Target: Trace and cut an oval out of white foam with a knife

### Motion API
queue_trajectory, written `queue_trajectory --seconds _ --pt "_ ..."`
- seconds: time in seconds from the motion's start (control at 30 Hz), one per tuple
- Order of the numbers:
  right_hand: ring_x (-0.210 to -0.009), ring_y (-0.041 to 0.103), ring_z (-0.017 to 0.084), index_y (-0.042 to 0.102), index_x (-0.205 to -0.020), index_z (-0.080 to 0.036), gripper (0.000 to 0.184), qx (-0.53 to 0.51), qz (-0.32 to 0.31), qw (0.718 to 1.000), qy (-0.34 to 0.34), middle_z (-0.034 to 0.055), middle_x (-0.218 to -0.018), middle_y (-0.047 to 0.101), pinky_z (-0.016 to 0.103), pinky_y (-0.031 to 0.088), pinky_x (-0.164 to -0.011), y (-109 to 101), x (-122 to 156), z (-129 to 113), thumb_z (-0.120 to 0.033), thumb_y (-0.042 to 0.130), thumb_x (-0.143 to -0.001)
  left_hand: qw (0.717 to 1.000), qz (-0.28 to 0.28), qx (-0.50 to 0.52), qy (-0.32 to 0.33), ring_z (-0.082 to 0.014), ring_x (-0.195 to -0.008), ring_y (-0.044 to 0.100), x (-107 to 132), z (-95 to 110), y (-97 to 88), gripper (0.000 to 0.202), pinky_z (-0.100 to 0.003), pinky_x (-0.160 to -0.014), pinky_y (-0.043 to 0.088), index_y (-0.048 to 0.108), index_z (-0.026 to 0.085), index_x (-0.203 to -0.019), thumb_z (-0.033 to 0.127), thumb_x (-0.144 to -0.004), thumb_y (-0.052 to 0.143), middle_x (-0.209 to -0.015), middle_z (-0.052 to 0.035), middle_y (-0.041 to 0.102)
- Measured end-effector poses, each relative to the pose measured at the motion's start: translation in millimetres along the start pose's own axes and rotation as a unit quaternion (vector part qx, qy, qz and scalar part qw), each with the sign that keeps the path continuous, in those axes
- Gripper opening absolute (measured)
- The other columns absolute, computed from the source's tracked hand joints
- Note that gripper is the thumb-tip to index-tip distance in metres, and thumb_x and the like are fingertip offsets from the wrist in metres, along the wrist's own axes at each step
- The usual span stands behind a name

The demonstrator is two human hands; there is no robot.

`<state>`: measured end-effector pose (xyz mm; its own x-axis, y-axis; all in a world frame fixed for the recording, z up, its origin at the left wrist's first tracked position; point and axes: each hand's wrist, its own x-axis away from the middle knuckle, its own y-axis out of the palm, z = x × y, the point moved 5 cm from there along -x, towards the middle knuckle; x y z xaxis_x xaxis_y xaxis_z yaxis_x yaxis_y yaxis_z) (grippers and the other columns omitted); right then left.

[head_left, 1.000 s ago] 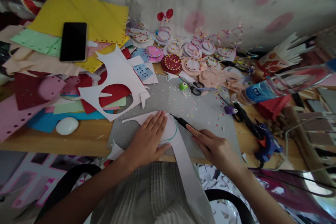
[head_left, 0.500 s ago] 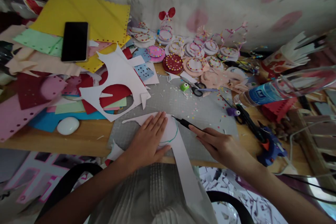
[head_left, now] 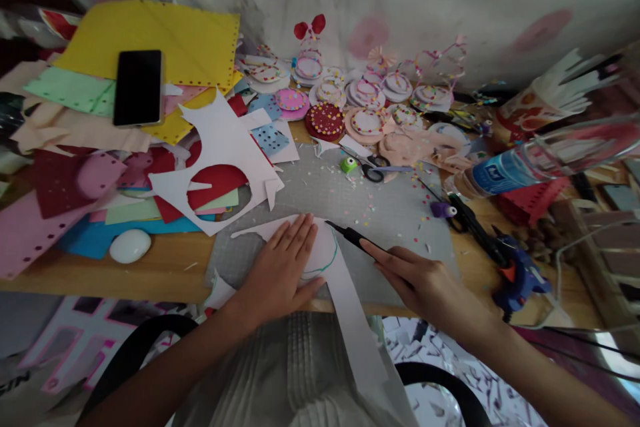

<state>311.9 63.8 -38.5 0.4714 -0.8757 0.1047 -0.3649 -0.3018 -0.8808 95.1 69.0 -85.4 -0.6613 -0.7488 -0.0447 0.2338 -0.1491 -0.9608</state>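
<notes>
One white sheet (head_left: 344, 293) lies at the lower centre of the frame, partly on the grey cutting mat (head_left: 400, 227), with a curved green line (head_left: 336, 253) drawn on it. Cutting near that line looks to be the step in hand; the next move seems to call for a slow, turning stroke with the paper pinned firmly. Flat and unclenched, the left hand (head_left: 283, 267) presses the sheet, grasping nothing. The right hand (head_left: 415, 280) closes round a black cutter (head_left: 356, 237), its tip at the sheet's upper edge. Scissors (head_left: 367, 163) lie above centre, a blue glue gun (head_left: 523, 273) at lower right.
</notes>
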Motion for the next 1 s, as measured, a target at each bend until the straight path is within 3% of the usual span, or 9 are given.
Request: queue_trajectory --seconds 0.23,0.37,0.6,0.8,0.93,1.0 --pt "-0.057 0.064 0.012 0.052 -0.14 -0.028 0.043 0.009 0.016 1.0 -0.001 0.0036 -0.082 0.067 0.019 0.053 -0.055 -1.6 0.3 -7.5 -0.026 0.039 -0.1 1.0 -0.007 0.002 -0.006 -0.0294 -0.149 0.007 0.5 0.9 -0.5 0.078 -0.047 -0.121 0.011 0.018 0.003 -0.152 0.053 -0.096 0.037 -0.16 -0.0201 0.013" --pt "-0.054 0.062 0.01 0.049 -0.142 -0.029 0.044 -0.003 0.033 0.999 -0.006 0.0018 -0.08 0.066 0.018 0.051 -0.054 -10.4 15.7 -5.4 -0.025 0.043 -0.099 1.0 -0.005 0.007 -0.011 -0.0297 -0.149 0.009 0.3 0.1 -1.0 0.079 -0.046 -0.121 0.012 0.018 0.002 -0.152 0.054 -0.095 0.039 -0.16 -0.0208 0.014" --pt "-0.078 0.07 0.016 0.052 -0.138 -0.027 0.046 -0.046 0.171 0.981 0.08 0.0059 -0.103 0.071 0.021 0.055 -0.063 -29.6 44.3 4.7 -0.023 0.052 -0.093 1.0 0.009 0.001 -0.03 -0.0315 -0.149 0.012 -2.2 2.9 -0.3 0.08 -0.047 -0.12 0.015 0.021 0.0 -0.15 0.053 -0.094 0.041 -0.159 -0.0228 0.018" --pt "-0.084 0.072 0.018 0.051 -0.139 -0.023 0.049 -0.084 0.143 0.983 0.075 0.0064 -0.104 0.073 0.025 0.059 -0.071 -19.0 22.7 -5.3 -0.02 0.048 -0.091 0.994 0.052 -0.005 -0.091 -0.0336 -0.148 0.015 -5.1 12.4 2.6 0.078 -0.05 -0.117 0.02 0.018 0.001 -0.15 0.049 -0.094 0.041 -0.158 -0.0247 0.02" --pt "-0.098 0.07 0.02 0.048 -0.141 -0.025 0.049 -0.084 0.111 0.99 0.02 0.0069 -0.118 0.07 0.028 0.058 -0.083 -12.4 0.1 -10.4 -0.02 0.05 -0.092 0.992 0.059 0.011 -0.111 -0.0348 -0.147 0.019 -6.8 16.0 2.2 0.078 -0.051 -0.117 0.021 0.022 0.001 -0.149 0.046 -0.091 0.046 -0.157 -0.0245 0.022" --pt "-0.094 0.071 0.019 0.048 -0.141 -0.025 0.048 -0.069 0.09 0.994 -0.005 0.0069 -0.113 0.071 0.027 0.058 -0.08 -7.6 -9.6 -11.2 -0.02 0.048 -0.094 0.992 0.06 0.015 -0.113 -0.0348 -0.147 0.02 -7.0 16.1 1.6 0.077 -0.05 -0.117 0.02 0.024 0.001 -0.148 0.046 -0.09 0.047 -0.157 -0.0246 0.023"
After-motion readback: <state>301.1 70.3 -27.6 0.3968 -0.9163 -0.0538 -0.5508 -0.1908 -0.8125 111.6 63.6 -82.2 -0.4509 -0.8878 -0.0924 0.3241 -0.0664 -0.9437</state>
